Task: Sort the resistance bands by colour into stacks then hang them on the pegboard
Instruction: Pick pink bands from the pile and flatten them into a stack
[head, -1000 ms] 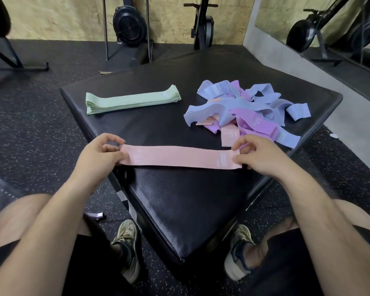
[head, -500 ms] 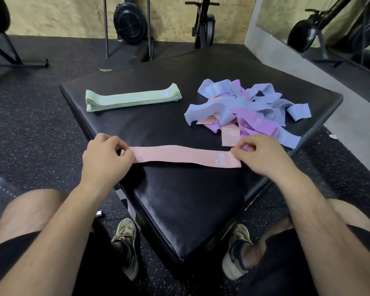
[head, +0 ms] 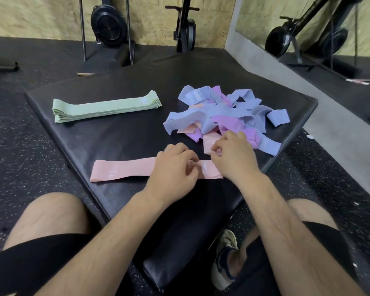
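Pink band (head: pixel 124 170): lies flat at near edge of black tabletop (head: pixel 120 137), right part covered by left hand (head: pixel 175 167); fingers curled, grip unclear. Right hand (head: pixel 233 159): pinches second pink band (head: pixel 208 144) at edge of blue-purple pile (head: pixel 201 118). Green stack (head: pixel 107 106): sits far left, well apart.

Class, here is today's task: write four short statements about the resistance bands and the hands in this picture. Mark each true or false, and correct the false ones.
1. The green stack lies neatly piled on the black pad. True.
2. The pink band nearest the person lies on the floor. False: it lies flat on the pad, near its front edge.
3. The mixed pile holds blue, purple and pink bands. True.
4. Both hands are at the green stack. False: the left hand and the right hand are at the right part of the pink band, well apart from the green stack.
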Tool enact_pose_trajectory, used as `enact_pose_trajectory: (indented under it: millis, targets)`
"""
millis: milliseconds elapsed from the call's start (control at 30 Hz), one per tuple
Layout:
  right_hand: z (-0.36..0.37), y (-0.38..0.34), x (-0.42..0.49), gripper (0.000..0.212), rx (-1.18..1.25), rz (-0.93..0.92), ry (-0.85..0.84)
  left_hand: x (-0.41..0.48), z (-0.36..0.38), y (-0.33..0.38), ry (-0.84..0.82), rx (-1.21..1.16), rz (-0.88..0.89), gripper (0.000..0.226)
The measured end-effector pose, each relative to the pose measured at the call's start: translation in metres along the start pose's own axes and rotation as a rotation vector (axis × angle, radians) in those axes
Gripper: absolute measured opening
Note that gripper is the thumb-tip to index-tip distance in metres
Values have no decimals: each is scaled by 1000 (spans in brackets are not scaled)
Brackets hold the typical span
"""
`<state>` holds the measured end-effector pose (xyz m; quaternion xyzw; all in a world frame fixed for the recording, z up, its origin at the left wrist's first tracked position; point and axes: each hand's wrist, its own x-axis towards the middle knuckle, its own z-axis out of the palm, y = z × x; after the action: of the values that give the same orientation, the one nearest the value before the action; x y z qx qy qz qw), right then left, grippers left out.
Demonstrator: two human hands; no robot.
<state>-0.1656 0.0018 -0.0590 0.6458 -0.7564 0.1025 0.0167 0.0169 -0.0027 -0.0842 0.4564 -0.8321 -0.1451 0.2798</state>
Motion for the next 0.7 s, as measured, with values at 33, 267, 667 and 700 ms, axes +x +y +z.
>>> enact_pose_trajectory:
  millis: [33, 267, 667, 700]
  targets:
    - [1, 1, 1, 27, 4, -16, 40, 4, 2, 1, -7, -20, -18, 19]
    - [-13, -15, -1, 18, 481, -146, 379, 25, -16, 17, 30, -513, -238, 23]
    - [-13, -44, -6, 27, 825, -318, 199, 19, -44, -3, 208, -597, -383, 21]
    - [-13, -46, -3, 34, 783, -349, 169, 17, -46, -6, 207, -523, -339, 20]
